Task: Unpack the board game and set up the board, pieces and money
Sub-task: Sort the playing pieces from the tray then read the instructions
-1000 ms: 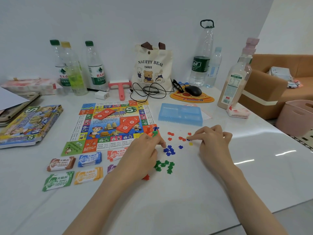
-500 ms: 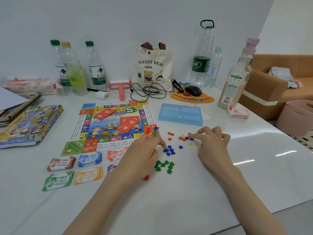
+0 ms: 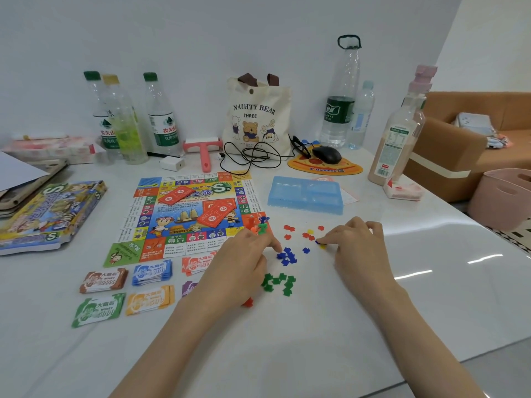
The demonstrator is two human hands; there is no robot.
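Observation:
The colourful game board lies flat on the white table, with two red card stacks on it. Money stacks sit in rows in front of it. Small plastic pieces lie to the board's right: a blue heap, a green heap, scattered red ones and yellow ones. My left hand rests on the table with its index fingertip touching the blue heap. My right hand pinches a blue piece at its fingertips, beside a yellow piece. A red piece shows under my left wrist.
The game box lies at the left. A blue plastic tray sits behind the pieces. Bottles, a tote bag, a mouse on a pad, cables and a tall bottle line the back. The table edge runs along the right.
My right hand has slid slightly left and forward among the scattered pieces and now pinches a blue one. My left hand has stayed beside the blue heap.

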